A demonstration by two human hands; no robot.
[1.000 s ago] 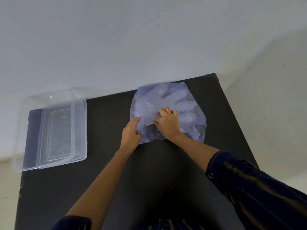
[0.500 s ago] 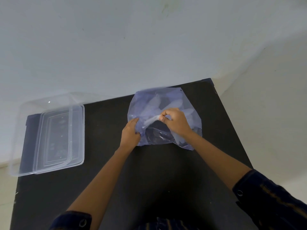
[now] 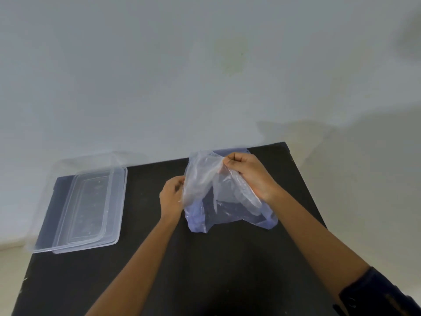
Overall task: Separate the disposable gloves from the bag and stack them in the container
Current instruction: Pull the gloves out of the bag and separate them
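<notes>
A thin bluish plastic bag (image 3: 227, 215) lies at the far right of the black table (image 3: 173, 265), its near edge on the surface. My right hand (image 3: 248, 174) pinches a clear disposable glove (image 3: 202, 179) and holds it lifted above the bag. My left hand (image 3: 172, 197) grips the bag's left edge and holds it down. The clear rectangular container (image 3: 91, 208) rests on the table's far left corner, apart from both hands.
A clear lid or second tray (image 3: 43, 201) lies under or beside the container and overhangs the table's left edge. A pale wall stands right behind the table. The table's right edge is close to the bag.
My right hand has risen and moved away from me, drawing a clear glove up out of the bag. My left hand has kept its hold on the bag's left edge.
</notes>
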